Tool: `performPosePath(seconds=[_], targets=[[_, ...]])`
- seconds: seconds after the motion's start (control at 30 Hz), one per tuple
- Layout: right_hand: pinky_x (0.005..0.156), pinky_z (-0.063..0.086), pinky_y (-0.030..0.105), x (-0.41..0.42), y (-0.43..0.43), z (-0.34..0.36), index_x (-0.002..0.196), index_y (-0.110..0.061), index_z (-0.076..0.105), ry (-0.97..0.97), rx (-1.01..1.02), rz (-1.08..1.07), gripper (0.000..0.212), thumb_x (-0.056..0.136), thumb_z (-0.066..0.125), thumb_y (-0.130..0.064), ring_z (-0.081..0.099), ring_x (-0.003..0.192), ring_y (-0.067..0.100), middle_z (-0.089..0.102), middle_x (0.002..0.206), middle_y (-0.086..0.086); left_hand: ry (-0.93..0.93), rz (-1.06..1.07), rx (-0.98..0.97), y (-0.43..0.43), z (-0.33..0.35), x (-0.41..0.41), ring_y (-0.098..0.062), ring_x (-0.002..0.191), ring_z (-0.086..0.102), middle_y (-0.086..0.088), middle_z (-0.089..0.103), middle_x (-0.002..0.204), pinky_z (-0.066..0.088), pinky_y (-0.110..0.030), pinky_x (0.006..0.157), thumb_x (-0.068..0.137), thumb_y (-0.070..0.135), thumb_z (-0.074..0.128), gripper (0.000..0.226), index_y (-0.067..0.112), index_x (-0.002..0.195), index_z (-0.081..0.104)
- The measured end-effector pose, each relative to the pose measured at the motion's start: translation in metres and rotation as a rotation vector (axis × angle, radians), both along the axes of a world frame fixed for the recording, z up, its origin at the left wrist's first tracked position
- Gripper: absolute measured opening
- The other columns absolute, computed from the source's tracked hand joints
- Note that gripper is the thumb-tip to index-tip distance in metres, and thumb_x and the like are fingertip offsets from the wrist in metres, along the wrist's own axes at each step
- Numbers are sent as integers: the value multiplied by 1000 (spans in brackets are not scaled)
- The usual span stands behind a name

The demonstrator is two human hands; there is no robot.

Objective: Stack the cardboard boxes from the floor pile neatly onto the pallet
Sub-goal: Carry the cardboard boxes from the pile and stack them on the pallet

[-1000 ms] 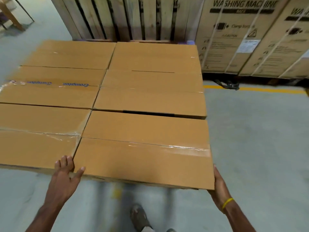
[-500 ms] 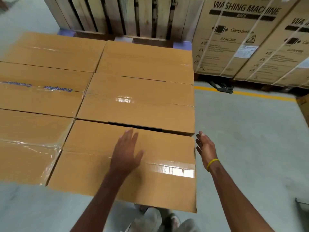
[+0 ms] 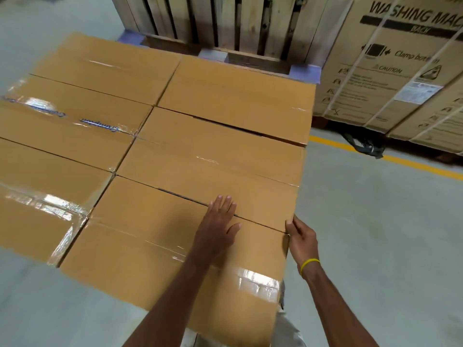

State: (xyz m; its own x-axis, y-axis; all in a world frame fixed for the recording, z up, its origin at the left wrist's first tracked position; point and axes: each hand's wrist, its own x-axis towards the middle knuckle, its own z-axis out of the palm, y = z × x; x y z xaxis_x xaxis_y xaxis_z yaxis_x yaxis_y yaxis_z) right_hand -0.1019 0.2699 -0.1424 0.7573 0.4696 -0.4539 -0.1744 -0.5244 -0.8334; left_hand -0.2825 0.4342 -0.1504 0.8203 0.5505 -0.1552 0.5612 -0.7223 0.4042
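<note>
Several brown cardboard boxes lie packed side by side in two columns, their flat tops filling the middle of the head view. The nearest right box (image 3: 155,246) is taped along its seam. My left hand (image 3: 218,229) rests flat on its top at the far edge, fingers spread over the seam with the box behind (image 3: 213,166). My right hand (image 3: 300,236), with a yellow wristband, presses against the right side corner where these two boxes meet. The pallet under the boxes is hidden, except a purple strip (image 3: 303,71) at the far edge.
Upright wooden pallets (image 3: 225,21) stand behind the stack. Strapped washing-machine cartons (image 3: 390,71) stand at the back right, behind a yellow floor line (image 3: 390,160). A dark strap (image 3: 363,145) lies on that line. Grey concrete floor (image 3: 388,234) lies to the right.
My left hand slid from the front left corner of the near box to its top far edge. My right hand moved from the front right corner up its right side. The view shifted closer.
</note>
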Motion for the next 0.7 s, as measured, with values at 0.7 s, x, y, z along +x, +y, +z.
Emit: performPosePath(seconds=[0.7], targets=[[100,42,28,141,123,30,132,-10,62,-140,57,-167,39,96,67,-22,61,109,18,67,128,9,-22,233,140,166,67,58,-32,141,49,-12,54,153,35,-39,118,95,49,66,65,8,144,56]])
